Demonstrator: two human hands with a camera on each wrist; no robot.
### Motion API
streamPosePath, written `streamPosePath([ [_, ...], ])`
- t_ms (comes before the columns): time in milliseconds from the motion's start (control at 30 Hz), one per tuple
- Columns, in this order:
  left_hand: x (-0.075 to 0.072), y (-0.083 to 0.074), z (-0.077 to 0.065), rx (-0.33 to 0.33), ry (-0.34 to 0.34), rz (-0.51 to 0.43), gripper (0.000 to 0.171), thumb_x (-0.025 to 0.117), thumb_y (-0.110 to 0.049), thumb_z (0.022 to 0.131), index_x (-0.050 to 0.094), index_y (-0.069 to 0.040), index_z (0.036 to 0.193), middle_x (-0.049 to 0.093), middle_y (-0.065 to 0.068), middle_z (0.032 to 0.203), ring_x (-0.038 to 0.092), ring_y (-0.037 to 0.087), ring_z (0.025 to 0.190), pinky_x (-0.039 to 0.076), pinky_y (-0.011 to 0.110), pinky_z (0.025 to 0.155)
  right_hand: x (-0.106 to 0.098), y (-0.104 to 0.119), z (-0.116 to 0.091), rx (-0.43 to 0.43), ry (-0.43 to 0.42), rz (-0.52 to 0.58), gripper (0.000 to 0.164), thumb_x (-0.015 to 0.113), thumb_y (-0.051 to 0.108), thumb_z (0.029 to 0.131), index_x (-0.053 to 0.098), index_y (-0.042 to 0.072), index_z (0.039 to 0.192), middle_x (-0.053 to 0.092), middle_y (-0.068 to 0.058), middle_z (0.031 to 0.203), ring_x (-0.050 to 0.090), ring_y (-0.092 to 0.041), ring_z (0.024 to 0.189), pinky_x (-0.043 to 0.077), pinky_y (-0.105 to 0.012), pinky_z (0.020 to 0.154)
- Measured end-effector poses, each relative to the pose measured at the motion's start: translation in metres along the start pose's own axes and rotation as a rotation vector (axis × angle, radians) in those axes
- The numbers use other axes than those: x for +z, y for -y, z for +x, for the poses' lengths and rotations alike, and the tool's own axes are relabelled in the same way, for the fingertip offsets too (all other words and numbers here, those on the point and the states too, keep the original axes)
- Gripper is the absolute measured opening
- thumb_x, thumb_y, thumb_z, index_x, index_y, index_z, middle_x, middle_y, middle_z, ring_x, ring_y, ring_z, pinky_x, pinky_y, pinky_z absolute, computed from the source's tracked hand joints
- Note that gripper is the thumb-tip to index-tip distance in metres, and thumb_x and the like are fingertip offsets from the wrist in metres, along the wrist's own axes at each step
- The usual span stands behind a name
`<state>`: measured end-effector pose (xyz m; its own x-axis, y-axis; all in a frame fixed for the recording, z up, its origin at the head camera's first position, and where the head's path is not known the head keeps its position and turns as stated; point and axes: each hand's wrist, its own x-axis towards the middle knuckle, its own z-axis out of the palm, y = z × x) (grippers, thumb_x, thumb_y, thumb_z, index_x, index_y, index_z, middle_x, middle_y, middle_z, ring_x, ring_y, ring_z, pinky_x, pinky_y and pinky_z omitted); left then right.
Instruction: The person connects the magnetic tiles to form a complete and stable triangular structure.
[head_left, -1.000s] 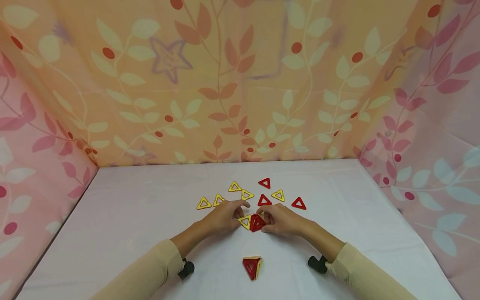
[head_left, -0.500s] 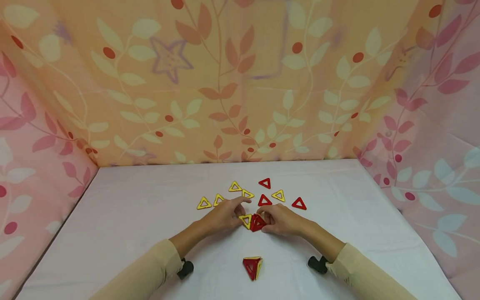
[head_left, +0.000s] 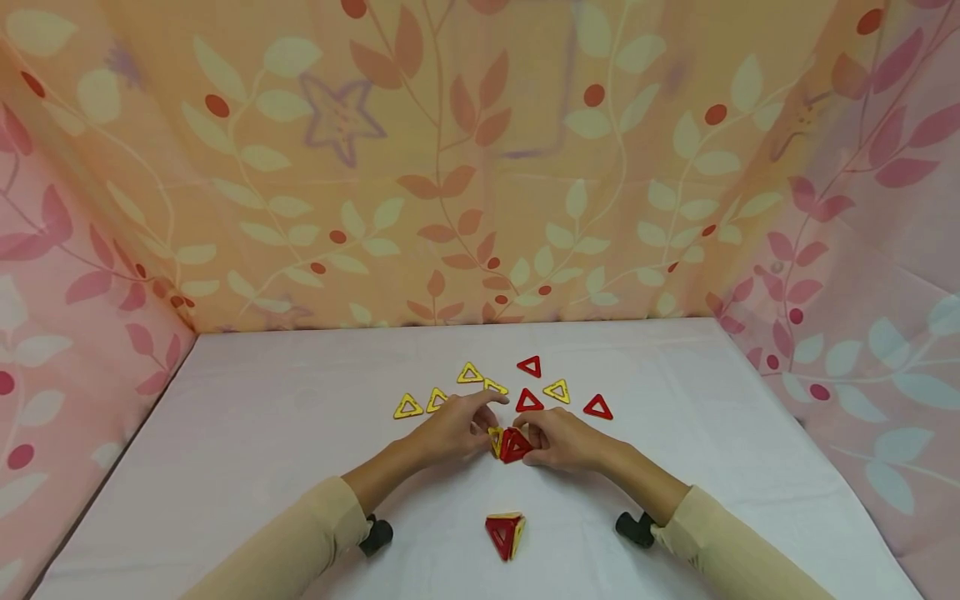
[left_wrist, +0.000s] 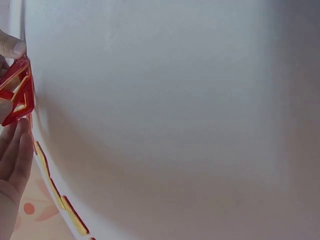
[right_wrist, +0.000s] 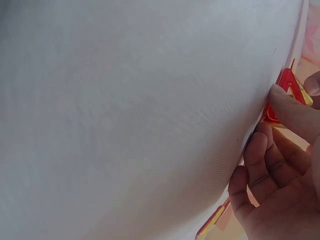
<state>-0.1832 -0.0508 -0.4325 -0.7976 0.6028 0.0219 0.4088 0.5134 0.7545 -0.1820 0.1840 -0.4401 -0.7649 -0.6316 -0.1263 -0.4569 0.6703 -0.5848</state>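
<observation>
Several triangular magnetic tiles are joined in a small group on the white tabletop between both hands. Two of them show as a red tile (head_left: 515, 447) and a yellow tile (head_left: 496, 442) that leans up steeply beside it. My left hand (head_left: 452, 430) touches the yellow tile's left side, index finger stretched out above; in the left wrist view its straight fingers (left_wrist: 19, 155) reach the red tile's lower edge. From the right, my right hand (head_left: 568, 438) pinches the red side, with its thumb (right_wrist: 292, 107) flat against it in the right wrist view.
Nearer the body stands a finished-looking red and yellow tile pyramid (head_left: 505, 535). Loose flat tiles lie beyond the hands, among them a yellow triangle (head_left: 407, 407), another yellow triangle (head_left: 557, 391) and a red triangle (head_left: 597, 407). A patterned curtain (head_left: 450, 167) rises behind the table.
The yellow tile has swung up toward the red tile and looks narrower. My left hand has shifted slightly right with it, while my right hand keeps its place.
</observation>
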Motion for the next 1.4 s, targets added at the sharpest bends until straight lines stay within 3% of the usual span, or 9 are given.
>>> streamPosePath([
  [600,0.006,-0.005,0.005,0.017,0.013,-0.053,0.053,0.073,-0.002,0.089,0.054,-0.008,0.137,0.070,0.000,0.098,0.064,0.008,0.088,0.053,0.018,0.079,0.001,0.000,0.000,-0.007,-0.004,0.014,0.042,0.080,0.016,0.085,0.063,0.007,0.123,0.057,0.007,0.074,0.052,-0.009,0.068,0.046,-0.024,0.063],
  [1400,0.015,-0.007,0.004,-0.020,-0.013,-0.001,0.047,0.072,-0.011,0.092,0.056,-0.008,0.135,0.068,0.000,0.104,0.064,0.011,0.090,0.052,0.018,0.077,0.001,-0.001,-0.001,-0.039,-0.010,-0.006,0.041,0.079,0.016,0.086,0.063,0.008,0.123,0.055,0.008,0.072,0.051,-0.006,0.067,0.046,-0.022,0.062],
])
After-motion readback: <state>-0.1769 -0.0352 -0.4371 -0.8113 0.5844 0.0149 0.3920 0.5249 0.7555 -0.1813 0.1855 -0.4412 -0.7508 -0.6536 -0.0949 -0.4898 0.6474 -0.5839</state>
